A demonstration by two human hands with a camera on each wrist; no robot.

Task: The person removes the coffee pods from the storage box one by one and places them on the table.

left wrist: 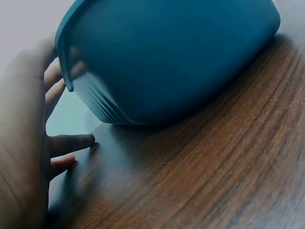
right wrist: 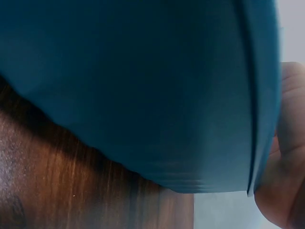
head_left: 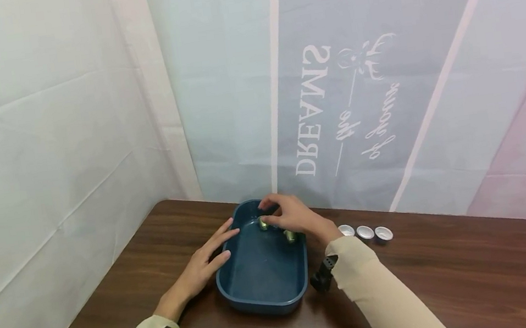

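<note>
A deep blue rectangular basin (head_left: 262, 275) with rounded corners stands on the table. My left hand (head_left: 199, 266) lies along its left rim with fingers spread and mostly straight; in the left wrist view some fingers of this hand (left wrist: 24, 119) pass behind the rim. My right hand (head_left: 295, 215) reaches over the basin's far right side. Its thumb and index finger are bent and apart, beside a small shiny greenish-gold piece (head_left: 263, 224); whether they touch it is unclear. Another such piece (head_left: 290, 236) is inside below the palm. The right wrist view shows mainly the basin's outer wall (right wrist: 143, 95).
Three small round silvery-white cups (head_left: 364, 232) sit in a row on the brown wooden table (head_left: 457, 271), right of the right wrist. A printed cloth backdrop (head_left: 358, 90) hangs behind the table's far edge, and pale cloth (head_left: 39, 132) hangs along the left.
</note>
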